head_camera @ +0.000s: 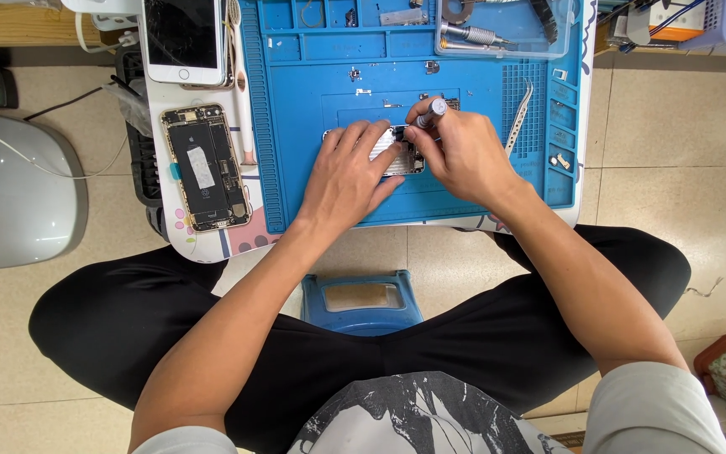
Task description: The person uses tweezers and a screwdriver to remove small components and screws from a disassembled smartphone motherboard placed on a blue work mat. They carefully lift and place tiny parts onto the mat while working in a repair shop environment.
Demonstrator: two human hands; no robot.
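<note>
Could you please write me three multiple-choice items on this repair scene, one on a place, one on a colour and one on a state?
1. Where do the tweezers lie?
A. on the floor
B. on the mat, right of the hands
C. on the stool

2. What colour is the work mat?
A. blue
B. red
C. green

3. How is the opened phone at the left lying?
A. closed, screen up
B. standing on edge
C. flat, its insides showing

Answers: 1 B, they rest on the mat beside the right hand. 2 A, the mat is plainly blue. 3 C, its battery and parts face up, while the left hand presses another phone part and the right holds a screwdriver.
</note>
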